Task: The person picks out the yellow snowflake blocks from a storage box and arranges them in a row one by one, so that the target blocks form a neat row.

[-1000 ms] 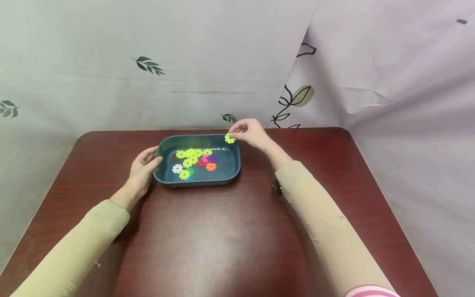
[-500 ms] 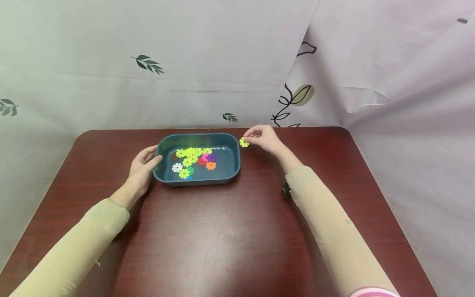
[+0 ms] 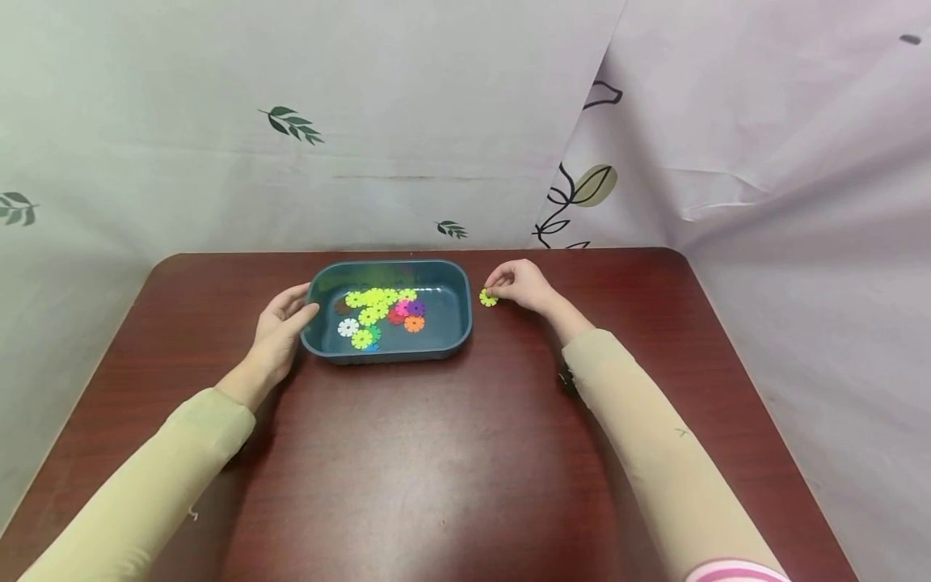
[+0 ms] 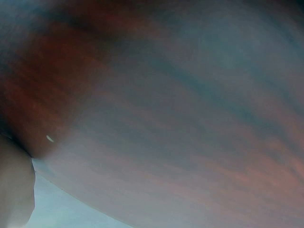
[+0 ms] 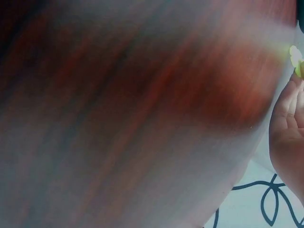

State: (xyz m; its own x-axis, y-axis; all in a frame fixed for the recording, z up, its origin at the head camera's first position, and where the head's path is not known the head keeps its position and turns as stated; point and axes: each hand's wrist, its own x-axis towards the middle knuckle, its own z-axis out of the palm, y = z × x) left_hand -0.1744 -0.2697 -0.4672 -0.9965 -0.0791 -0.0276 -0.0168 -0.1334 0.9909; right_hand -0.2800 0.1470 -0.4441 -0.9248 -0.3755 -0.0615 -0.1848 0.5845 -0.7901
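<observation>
A dark teal rectangular tray (image 3: 436, 353) stands near the back of the table, left of centre. In it lie several flower-shaped plastic discs: a yellow-green cluster (image 3: 374, 299), a white disc (image 3: 348, 327), an orange disc (image 3: 414, 324), a purple disc (image 3: 416, 308), and pink, red, green, blue and brown ones. My left hand (image 3: 275, 335) grips the tray's left end, thumb over the rim. Just right of the tray, my right hand (image 3: 522, 285) pinches a yellow-green flower disc (image 3: 488, 298) low over the table; whether it touches the wood is unclear. The right wrist view shows this disc (image 5: 295, 56) at its edge.
The reddish-brown wooden table (image 3: 429, 453) reaches back to a pale curtain (image 3: 407, 105) with leaf prints. A small dark object (image 3: 567, 380), partly hidden, shows at the right sleeve's cuff.
The right hand has carried the yellow-green disc from over the tray's back right corner, out to the right and down towards the table. The left hand and tray have stayed in place.
</observation>
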